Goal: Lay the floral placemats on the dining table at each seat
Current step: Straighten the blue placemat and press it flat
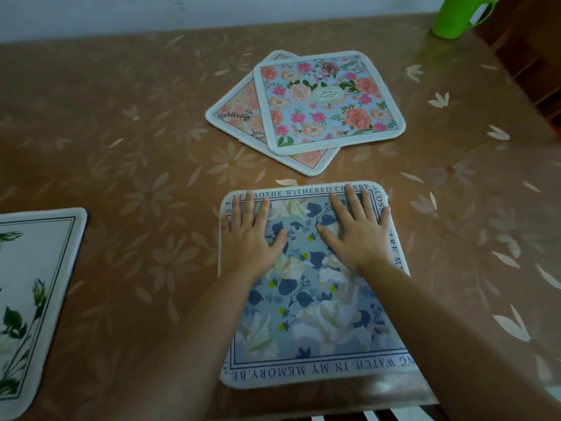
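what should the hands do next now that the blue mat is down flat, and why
Probably lift both hands off and reach for the pink floral mat. The left hand and right hand lie flat, palms down, on the blue mat, which looks placed; two mats remain stacked mid-table, the pink floral one atop the peach mat.

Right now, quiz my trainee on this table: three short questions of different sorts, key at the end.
1. True or false: both hands rest flat, palms down, on the blue placemat.
2. How many placemats lie stacked at the table's middle?
3. What stands at the far right corner? A) green cup B) glass bottle C) red bowl

Key:
1. True: left hand and right hand press it flat.
2. Two: the pink-flowered placemat over a peach placemat.
3. A, the green cup.
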